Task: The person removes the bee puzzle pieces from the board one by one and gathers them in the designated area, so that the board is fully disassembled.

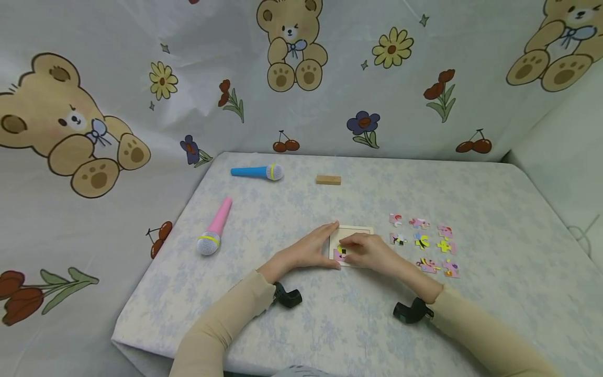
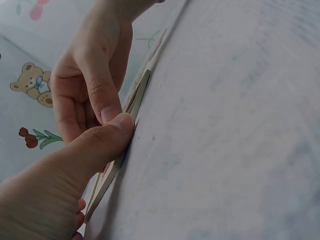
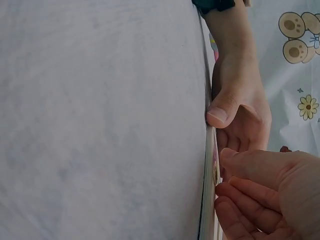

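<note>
A shallow wooden puzzle tray (image 1: 349, 229) lies flat on the table between both hands. My left hand (image 1: 308, 250) grips it from the left, thumb at the near edge and fingers reaching the far edge. In the left wrist view the thumb (image 2: 107, 142) presses against the tray's side (image 2: 142, 87). Over the tray, my right hand (image 1: 372, 254) pinches a pink puzzle piece (image 1: 338, 255) with yellow and black print at the near left corner. The right fingers partly hide that piece. Several loose puzzle pieces (image 1: 421, 241) lie in rows to the right of the tray.
A pink toy microphone (image 1: 219, 220) lies at the left of the table, and a blue one (image 1: 249, 172) lies farther back. A small wooden block (image 1: 328, 180) sits beyond the tray. Behind the table hangs a bear-print cloth (image 1: 188, 31).
</note>
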Action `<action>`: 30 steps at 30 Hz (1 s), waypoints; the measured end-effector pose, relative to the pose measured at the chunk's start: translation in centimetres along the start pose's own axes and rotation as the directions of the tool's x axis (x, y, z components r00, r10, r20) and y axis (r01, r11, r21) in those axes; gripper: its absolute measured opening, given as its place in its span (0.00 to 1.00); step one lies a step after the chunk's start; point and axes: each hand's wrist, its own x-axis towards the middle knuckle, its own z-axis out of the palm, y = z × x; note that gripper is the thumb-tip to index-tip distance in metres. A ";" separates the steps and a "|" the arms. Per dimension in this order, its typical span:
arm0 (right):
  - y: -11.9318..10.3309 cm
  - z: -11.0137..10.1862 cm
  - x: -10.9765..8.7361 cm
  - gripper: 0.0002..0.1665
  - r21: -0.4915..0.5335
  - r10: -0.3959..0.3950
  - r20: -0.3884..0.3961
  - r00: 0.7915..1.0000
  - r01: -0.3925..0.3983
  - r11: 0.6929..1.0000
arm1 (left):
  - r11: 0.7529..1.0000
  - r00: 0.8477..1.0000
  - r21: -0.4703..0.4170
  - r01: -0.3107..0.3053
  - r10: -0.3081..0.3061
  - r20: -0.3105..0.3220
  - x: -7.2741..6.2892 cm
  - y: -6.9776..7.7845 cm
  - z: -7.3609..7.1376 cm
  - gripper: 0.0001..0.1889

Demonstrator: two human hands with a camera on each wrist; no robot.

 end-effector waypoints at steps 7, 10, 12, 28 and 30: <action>-0.1 0.1 -0.2 0.19 0.060 0.014 0.036 0.999 -0.016 0.998 | 1.000 1.000 -0.009 0.000 0.000 0.001 -0.1 0.0 0.0 0.58; -0.1 0.1 -0.3 0.19 0.086 0.033 0.042 0.999 -0.037 0.996 | 1.000 1.000 -0.010 0.003 -0.003 0.004 -0.1 0.0 -0.1 0.59; -0.1 0.2 -0.4 0.20 0.100 0.043 0.040 0.998 -0.047 0.994 | 1.000 1.000 -0.009 0.008 -0.008 0.004 -0.1 0.0 -0.1 0.59; -0.3 1.1 -0.6 0.19 0.243 0.137 -0.033 0.990 -0.125 0.962 | 1.000 1.000 -0.003 -0.006 0.006 -0.007 -0.1 0.2 0.0 0.59; -0.3 1.2 -0.6 0.19 0.260 0.145 -0.034 0.989 -0.132 0.957 | 1.000 1.000 -0.002 -0.014 0.014 -0.011 -0.1 0.1 0.1 0.59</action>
